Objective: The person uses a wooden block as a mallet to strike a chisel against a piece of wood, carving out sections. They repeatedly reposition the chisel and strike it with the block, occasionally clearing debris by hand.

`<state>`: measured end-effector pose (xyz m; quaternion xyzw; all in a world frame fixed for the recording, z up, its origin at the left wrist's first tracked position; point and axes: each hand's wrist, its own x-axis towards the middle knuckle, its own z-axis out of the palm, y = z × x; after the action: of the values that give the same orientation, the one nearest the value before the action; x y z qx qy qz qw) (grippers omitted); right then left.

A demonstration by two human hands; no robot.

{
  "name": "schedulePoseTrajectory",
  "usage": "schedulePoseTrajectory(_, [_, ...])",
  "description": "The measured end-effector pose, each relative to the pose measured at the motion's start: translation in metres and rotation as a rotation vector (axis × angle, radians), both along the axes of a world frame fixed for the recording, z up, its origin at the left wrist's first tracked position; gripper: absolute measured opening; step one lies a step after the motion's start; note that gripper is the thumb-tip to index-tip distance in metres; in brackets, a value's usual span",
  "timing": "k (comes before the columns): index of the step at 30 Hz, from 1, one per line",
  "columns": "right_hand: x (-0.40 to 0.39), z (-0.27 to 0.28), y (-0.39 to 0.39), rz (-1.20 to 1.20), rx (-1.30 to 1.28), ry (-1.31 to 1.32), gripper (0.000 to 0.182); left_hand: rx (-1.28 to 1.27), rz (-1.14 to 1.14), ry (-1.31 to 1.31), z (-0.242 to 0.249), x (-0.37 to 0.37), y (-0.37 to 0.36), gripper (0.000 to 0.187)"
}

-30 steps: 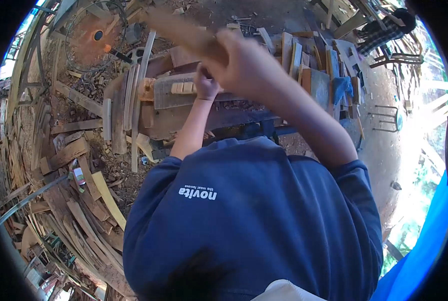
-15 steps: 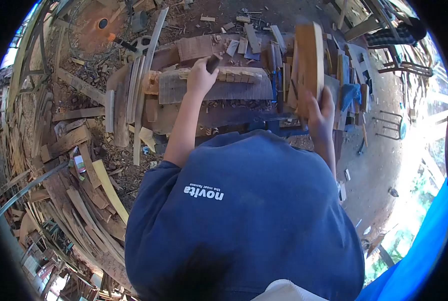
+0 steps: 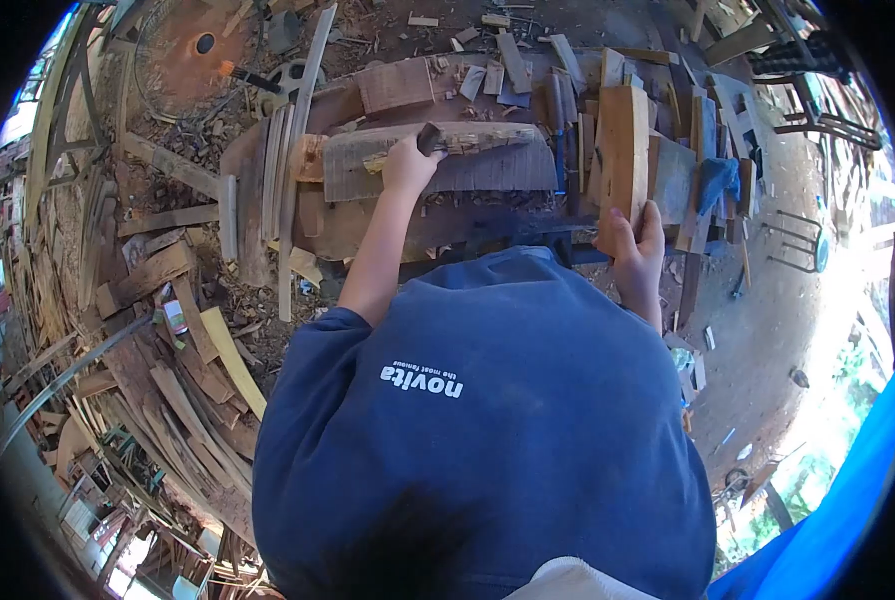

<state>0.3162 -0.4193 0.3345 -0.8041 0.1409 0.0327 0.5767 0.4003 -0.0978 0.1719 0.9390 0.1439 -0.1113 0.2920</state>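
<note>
My left hand (image 3: pixel 408 168) is closed around a short dark piece (image 3: pixel 429 137) whose end shows above the fist; its kind I cannot make out. The hand is over the rough, splintered upper edge of a wide grey-brown plank (image 3: pixel 477 172), which lies crosswise on the workbench. On the right, my right hand (image 3: pixel 639 245) grips the near end of a long thick wooden block (image 3: pixel 623 150). The block points away from me, right of the plank, and its thumb side faces the plank. Its underside is hidden.
Wood offcuts (image 3: pixel 512 62) lie along the far side. Long strips (image 3: pixel 277 180) cross the bench's left end. A blue cloth (image 3: pixel 717 185) hangs at the right, near a small stool (image 3: pixel 820 248). Piled boards (image 3: pixel 167 400) fill the left, and a fan-like round guard (image 3: pixel 205 43) stands far left.
The wooden block in my right hand has come down and tilted, its far end now lower in view. My left hand stays by the plank's edge. The whole view has shifted slightly.
</note>
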Motion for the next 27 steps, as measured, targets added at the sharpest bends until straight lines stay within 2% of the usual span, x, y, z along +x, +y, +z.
schedulePoseTrajectory(3, [-0.001, 0.004, 0.01, -0.004, 0.099, 0.059, 0.027, -0.014, 0.034, -0.052, 0.008, -0.006, -0.002, 0.045])
schedulePoseTrajectory(5, [-0.002, 0.004, 0.011, 0.014, 0.076, 0.057, 0.028, -0.052, 0.098, -0.348, 0.025, -0.012, -0.004, 0.044])
schedulePoseTrajectory(6, [-0.003, 0.004, 0.011, 0.029, 0.051, 0.054, 0.029, -0.052, 0.096, -0.347, 0.032, -0.011, -0.002, 0.044])
schedulePoseTrajectory(8, [-0.004, 0.005, 0.011, 0.032, 0.055, 0.04, 0.029, -0.293, 0.197, -0.511, 0.046, -0.01, 0.003, 0.038])
schedulePoseTrajectory(9, [-0.005, 0.004, 0.011, 0.038, 0.06, 0.026, 0.029, -0.554, 0.318, -0.601, 0.062, -0.01, -0.005, 0.024])
schedulePoseTrajectory(10, [-0.005, 0.003, 0.01, 0.039, 0.061, 0.028, 0.029, -0.551, 0.32, -0.6, 0.069, -0.009, -0.007, 0.024])
schedulePoseTrajectory(12, [-0.006, 0.0, 0.007, 0.06, 0.041, 0.036, 0.029, -0.975, 0.45, -0.808, 0.085, -0.006, -0.013, 0.018])
schedulePoseTrajectory(13, [-0.008, 0.001, 0.007, 0.059, 0.042, 0.036, 0.029, -1.062, 0.46, -0.909, 0.096, -0.001, -0.022, 0.023])
schedulePoseTrajectory(17, [-0.014, 0.001, 0.01, 0.068, 0.015, 0.04, 0.031, -1.111, 0.452, -0.982, 0.087, 0.01, -0.035, 0.021])
schedulePoseTrajectory(19, [-0.018, 0.002, 0.008, 0.054, -0.009, 0.044, 0.031, -1.024, 0.405, -1.054, 0.083, 0.014, -0.041, 0.022])
schedulePoseTrajectory(26, [-0.027, -0.001, 0.0, 0.127, -0.14, 0.066, 0.033, -0.862, 0.37, -0.992, 0.052, 0.023, -0.041, 0.023])
schedulePoseTrajectory(27, [-0.028, -0.002, -0.001, 0.129, -0.135, 0.064, 0.033, -0.717, 0.354, -1.038, 0.043, 0.027, -0.038, 0.023])
